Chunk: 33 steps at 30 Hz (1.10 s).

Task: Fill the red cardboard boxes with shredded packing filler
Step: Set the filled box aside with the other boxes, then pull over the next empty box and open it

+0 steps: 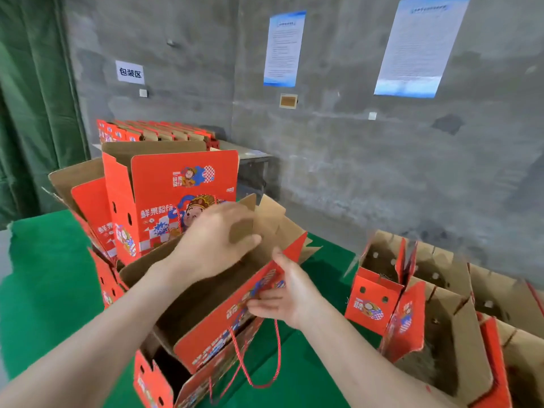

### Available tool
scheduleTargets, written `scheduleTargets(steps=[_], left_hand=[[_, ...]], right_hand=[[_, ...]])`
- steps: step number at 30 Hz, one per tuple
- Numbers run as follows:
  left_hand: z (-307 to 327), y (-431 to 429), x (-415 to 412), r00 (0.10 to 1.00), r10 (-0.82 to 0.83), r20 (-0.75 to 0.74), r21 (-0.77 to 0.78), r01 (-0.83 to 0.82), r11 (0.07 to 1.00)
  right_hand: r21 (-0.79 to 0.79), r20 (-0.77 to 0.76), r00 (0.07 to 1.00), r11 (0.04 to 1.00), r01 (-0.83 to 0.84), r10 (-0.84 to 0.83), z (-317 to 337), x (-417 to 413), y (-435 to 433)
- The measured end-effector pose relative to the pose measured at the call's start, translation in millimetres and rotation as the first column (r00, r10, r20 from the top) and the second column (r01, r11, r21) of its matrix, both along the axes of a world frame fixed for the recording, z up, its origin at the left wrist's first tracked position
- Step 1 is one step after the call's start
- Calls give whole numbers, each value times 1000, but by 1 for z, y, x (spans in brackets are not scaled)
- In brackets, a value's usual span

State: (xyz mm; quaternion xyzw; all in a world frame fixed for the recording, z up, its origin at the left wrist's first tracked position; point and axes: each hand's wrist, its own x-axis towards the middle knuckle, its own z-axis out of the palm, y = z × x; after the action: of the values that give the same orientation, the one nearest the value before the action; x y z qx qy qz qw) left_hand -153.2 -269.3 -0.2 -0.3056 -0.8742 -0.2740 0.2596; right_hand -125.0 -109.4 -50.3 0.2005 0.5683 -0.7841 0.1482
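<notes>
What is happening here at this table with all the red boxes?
A person is working on an open red box on the green table. The left hand reaches over it with fairly straight fingers against a brown inner flap. The right hand pinches the red front panel near its top edge. The rope handle hangs loose in front. No filler shows in this box. More open boxes stand to the right.

Soft, even light is falling across the grey wall point(353, 142), leaving only faint shadows inside the red box point(212, 328) at lower centre. The left hand point(215, 240) is blurring with motion, the poster point(421, 45) at upper right is smudging into illegibility, and straight lines are bowing towards the frame's edges.
</notes>
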Motion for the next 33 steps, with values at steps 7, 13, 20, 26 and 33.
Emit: scheduleTargets(steps=[7,13,20,26,33], left_hand=[[-3,-52,-61,763,499,411,-466,-295,834],[19,-13,-46,871,483,94,-444,-398,803],[103,46,27,920,347,-185,-432,-393,812],[145,101,79,995,74,-71,-522,-100,847],[98,171,126,905,-308,-295,-306,216,927]], right_hand=[[168,3,999,985,37,-38,9,-2,-10],[159,-31,999,987,15,-10,19,13,0],[234,-307,949,960,151,-75,61,45,61],[307,-377,922,926,219,-93,86,99,133],[676,-160,981,736,25,114,74,182,241]])
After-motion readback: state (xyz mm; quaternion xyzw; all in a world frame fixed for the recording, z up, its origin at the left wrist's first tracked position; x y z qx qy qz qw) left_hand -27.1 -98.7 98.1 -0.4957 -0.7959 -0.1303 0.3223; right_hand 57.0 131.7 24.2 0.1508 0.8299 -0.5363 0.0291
